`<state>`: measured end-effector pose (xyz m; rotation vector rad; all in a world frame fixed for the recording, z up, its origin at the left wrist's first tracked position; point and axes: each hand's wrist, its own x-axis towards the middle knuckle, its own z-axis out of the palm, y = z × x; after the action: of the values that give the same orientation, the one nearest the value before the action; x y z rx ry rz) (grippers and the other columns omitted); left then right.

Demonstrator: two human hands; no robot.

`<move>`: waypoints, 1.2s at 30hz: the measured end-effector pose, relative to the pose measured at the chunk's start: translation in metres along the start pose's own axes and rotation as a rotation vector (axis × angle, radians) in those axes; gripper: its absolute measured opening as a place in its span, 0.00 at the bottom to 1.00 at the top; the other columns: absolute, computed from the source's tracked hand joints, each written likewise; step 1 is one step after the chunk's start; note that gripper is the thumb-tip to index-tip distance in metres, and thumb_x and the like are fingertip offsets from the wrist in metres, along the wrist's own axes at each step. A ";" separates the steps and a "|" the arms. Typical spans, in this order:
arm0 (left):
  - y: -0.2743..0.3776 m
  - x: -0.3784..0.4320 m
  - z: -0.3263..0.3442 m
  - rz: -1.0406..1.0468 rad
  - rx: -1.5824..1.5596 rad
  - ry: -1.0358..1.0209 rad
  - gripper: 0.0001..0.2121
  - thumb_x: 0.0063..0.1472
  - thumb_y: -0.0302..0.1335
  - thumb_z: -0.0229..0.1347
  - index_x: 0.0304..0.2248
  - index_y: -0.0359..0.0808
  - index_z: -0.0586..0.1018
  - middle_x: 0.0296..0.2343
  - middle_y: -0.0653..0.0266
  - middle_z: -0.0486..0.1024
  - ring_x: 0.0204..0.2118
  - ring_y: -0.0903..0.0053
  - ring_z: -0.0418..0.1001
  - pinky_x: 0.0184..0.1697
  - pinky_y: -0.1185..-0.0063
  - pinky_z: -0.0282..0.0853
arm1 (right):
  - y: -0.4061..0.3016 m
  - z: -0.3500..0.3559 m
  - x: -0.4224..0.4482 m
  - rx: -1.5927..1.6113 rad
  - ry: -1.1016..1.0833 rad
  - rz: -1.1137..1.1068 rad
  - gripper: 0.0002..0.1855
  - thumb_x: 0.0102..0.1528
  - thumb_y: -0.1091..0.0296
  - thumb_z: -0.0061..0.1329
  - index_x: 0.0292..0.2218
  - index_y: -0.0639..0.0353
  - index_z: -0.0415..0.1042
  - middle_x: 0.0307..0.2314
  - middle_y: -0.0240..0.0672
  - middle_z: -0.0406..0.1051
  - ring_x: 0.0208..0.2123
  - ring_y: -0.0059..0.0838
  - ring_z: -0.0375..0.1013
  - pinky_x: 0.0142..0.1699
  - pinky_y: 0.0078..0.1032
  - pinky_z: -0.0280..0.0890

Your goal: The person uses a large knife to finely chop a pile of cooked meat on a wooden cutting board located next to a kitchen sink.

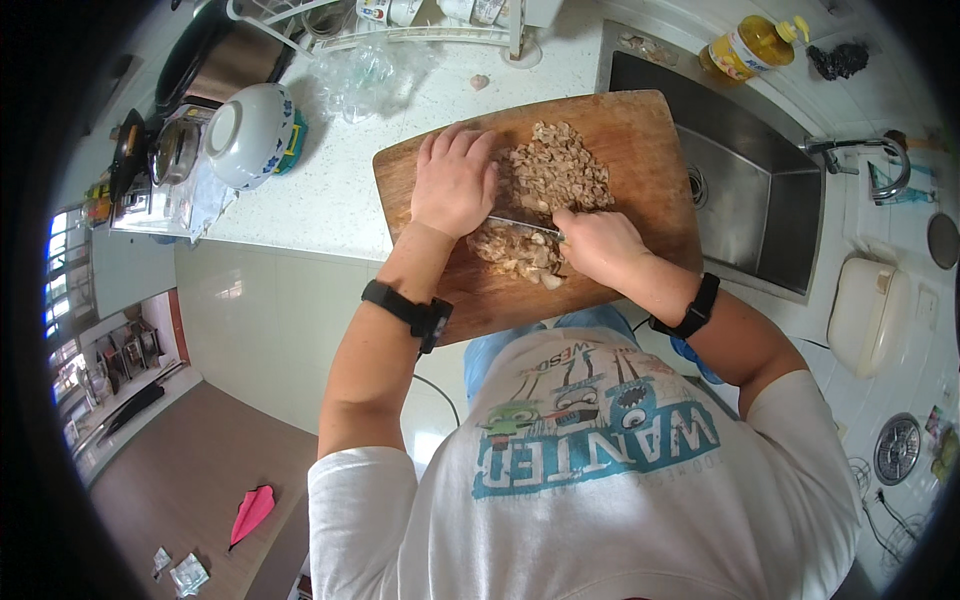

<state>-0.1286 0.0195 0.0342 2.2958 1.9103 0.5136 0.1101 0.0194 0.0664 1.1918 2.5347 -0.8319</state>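
Note:
My right hand (604,246) grips the handle of a kitchen knife (525,224), with its blade seen nearly edge-on across the chopped food. My left hand (456,180) lies flat over the board, its thumb apart from the fingers, its palm beside the blade's far end; whether it presses on the blade I cannot tell. Beyond the knife spreads a heap of finely chopped brownish food (562,169). Coarser pieces (529,259) of similar food lie on the near side. Beneath everything is a wooden cutting board (637,150), whose near edge juts past the counter.
A steel sink (750,195) with a faucet (892,169) adjoins the board's right side. An oil bottle (754,49) stands behind it. On the white counter (337,202) are a clear plastic bag (367,75), a garlic clove (478,82) and an upturned bowl (251,135). A dish rack (420,34) stands behind.

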 end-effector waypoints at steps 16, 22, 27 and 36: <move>-0.002 -0.058 -0.029 -0.072 -0.316 -0.165 0.11 0.52 0.21 0.59 0.37 0.36 0.77 0.36 0.53 0.74 0.42 0.52 0.72 0.47 0.64 0.68 | 0.020 -0.005 -0.025 0.308 0.135 0.177 0.20 0.59 0.55 0.51 0.43 0.63 0.68 0.32 0.54 0.75 0.37 0.56 0.75 0.42 0.47 0.68; 0.001 -0.061 0.008 -0.097 -0.283 -0.186 0.07 0.53 0.25 0.59 0.34 0.38 0.77 0.30 0.57 0.77 0.36 0.57 0.75 0.41 0.64 0.71 | 0.008 0.002 -0.022 0.138 0.100 0.213 0.18 0.59 0.54 0.51 0.38 0.62 0.65 0.28 0.52 0.75 0.34 0.55 0.76 0.40 0.48 0.68; 0.018 -0.052 0.012 -0.126 -0.327 -0.142 0.05 0.54 0.27 0.60 0.31 0.38 0.78 0.28 0.57 0.79 0.33 0.58 0.77 0.37 0.66 0.72 | 0.008 -0.008 -0.027 0.227 0.139 0.225 0.19 0.60 0.55 0.50 0.40 0.64 0.64 0.27 0.54 0.75 0.33 0.56 0.75 0.38 0.48 0.67; -0.006 0.007 -0.042 -0.026 -0.270 0.172 0.05 0.56 0.27 0.57 0.33 0.36 0.80 0.24 0.58 0.76 0.30 0.59 0.74 0.38 0.68 0.71 | -0.005 -0.010 -0.024 0.142 0.136 0.161 0.17 0.60 0.57 0.49 0.38 0.64 0.65 0.25 0.50 0.75 0.30 0.54 0.76 0.37 0.48 0.70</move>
<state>-0.1471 0.0221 0.0725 2.1120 1.8080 0.9308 0.1224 0.0073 0.0861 1.5230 2.4758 -0.9330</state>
